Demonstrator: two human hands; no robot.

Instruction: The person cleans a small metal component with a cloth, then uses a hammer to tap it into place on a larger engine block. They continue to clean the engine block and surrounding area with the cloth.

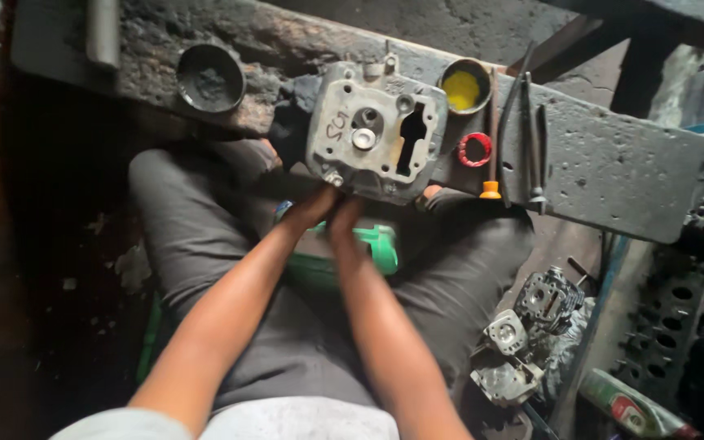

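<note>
A grey metal cylinder head (376,134) rests on a dirty workbench plank (605,163), with its valve side facing up. Both my hands reach under its near edge. My left hand (313,209) and my right hand (344,215) meet close together below the head, with their fingers mostly hidden behind it. I cannot tell what the fingers grip. A green plastic container (378,246) sits between my knees just beneath the hands.
On the plank are a dark bowl (209,77), a tin of yellow paste (464,87), a red ring (475,150), a yellow-tipped tool (491,189) and black rods (531,122). Several small cylinder heads (523,342) and a green bottle (629,407) lie on the floor at right.
</note>
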